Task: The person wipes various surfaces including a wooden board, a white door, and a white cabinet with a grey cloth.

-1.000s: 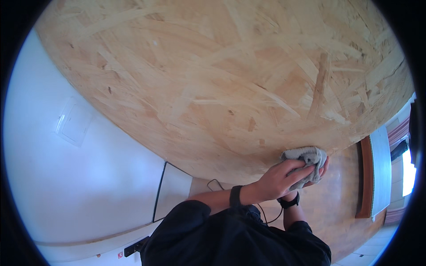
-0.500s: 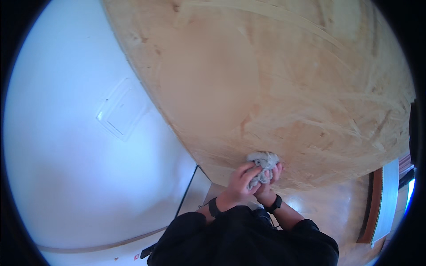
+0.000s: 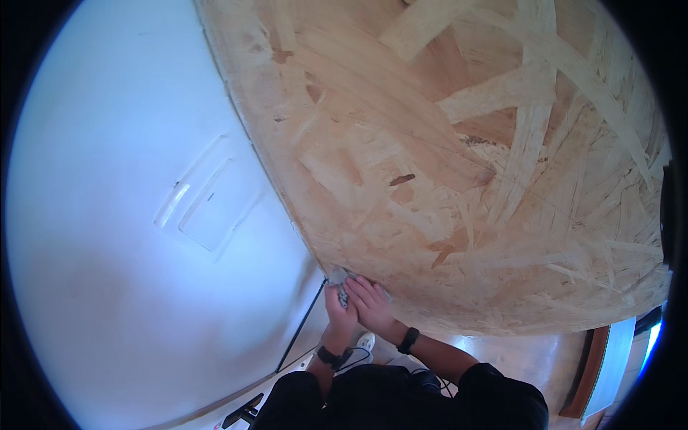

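Observation:
A crumpled grey cloth [image 3: 338, 274] is pressed against the lower left corner of a wood-chip patterned panel [image 3: 401, 236], beside its seam with a white wall [image 3: 107, 215]. My left hand [image 3: 340, 312] is closed on the cloth at the seam. Just to its right, my right hand [image 3: 373, 307] lies over the cloth with its fingers bent onto it, and a bit of grey shows past its far edge. Both hands touch each other. Much of the cloth is hidden beneath them. Each wrist wears a black band.
On the white wall is a raised rectangular frame [image 3: 208, 204]. A dark strip [image 3: 301, 326] runs down from the corner. Below are a white shoe [image 3: 366, 341], black cables and shiny floor [image 3: 516, 358]. A brown-edged ledge [image 3: 589, 373] stands at the right.
Both hands have moved left with the cloth, from the panel's lower middle to the corner by the white wall. The right hand has turned to lie over the cloth. The view has shifted.

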